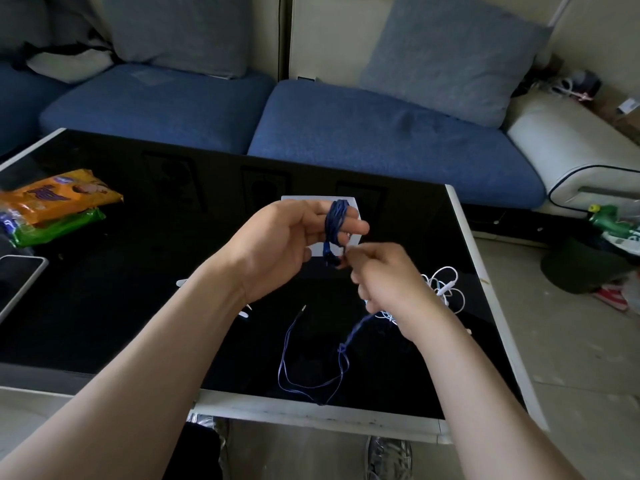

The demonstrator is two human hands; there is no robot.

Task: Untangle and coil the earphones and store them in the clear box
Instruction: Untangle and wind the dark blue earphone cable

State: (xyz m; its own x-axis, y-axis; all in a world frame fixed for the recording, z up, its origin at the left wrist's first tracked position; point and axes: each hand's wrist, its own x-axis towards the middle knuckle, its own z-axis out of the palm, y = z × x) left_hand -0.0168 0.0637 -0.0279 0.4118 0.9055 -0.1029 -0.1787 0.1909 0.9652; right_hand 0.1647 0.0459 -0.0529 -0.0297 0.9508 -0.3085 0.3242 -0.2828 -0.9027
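Black glass coffee table (104,306) with a white rim is filling most of the view, and a blue sofa (381,140) is sitting behind it. At the far left an orange snack packet (59,195) is lying on top of a green packet (55,228), with a phone (17,282) just below them at the edge.

In the middle the left hand (287,244) is holding the blue earphones (335,220). The cable is looping round two fingers that are sticking out to the right, so the coil is running up-and-down across them, with an earbud dangling underneath. The clear box (318,251) is sitting on the table right behind that hand.

The right hand (384,275), a bit blurry, is pinching the cable just below the coil. The loose tail is trailing down onto the glass, its plug pointing away from the person. Further right, the white earphones (446,289) are lying in a tangle.
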